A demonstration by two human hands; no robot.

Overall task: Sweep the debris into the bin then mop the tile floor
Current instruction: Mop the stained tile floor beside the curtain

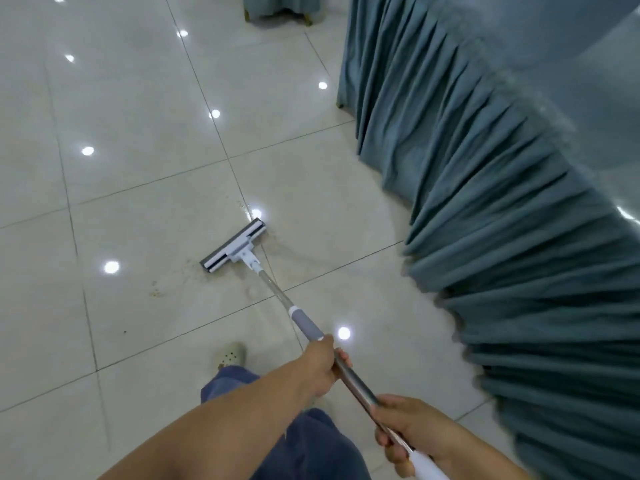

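A flat mop with a grey-and-white head [233,245] rests on the glossy beige tile floor [138,168]. Its metal handle [277,296] slants back toward me. My left hand [320,367] grips the handle just below the grey sleeve. Lower down, my right hand [403,429] holds the shaft near its white end. Small brown crumbs [156,291] lie on the tile left of the mop head, and a dark speck [124,331] sits nearer to me. A wet streak trails to the right of the mop head.
A table with a pleated blue-grey skirt [502,202] fills the right side, close to the mop handle. Another skirted piece of furniture [280,8] stands at the far top. My foot in a pale perforated shoe [230,355] is below the mop.
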